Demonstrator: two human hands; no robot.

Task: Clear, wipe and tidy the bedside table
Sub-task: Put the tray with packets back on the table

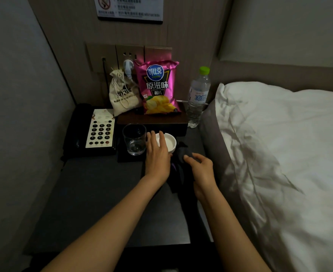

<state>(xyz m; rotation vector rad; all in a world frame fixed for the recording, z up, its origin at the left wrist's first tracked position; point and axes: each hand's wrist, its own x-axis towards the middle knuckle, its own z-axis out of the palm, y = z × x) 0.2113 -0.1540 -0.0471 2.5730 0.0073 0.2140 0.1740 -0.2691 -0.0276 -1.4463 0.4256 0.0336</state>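
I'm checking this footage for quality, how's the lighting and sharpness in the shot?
Head view: dim overall, brightest on the white bedding and pink chip bag; dark cloth nearly merges with the black table; wall notice text blurred; wide-angle bending at edges.
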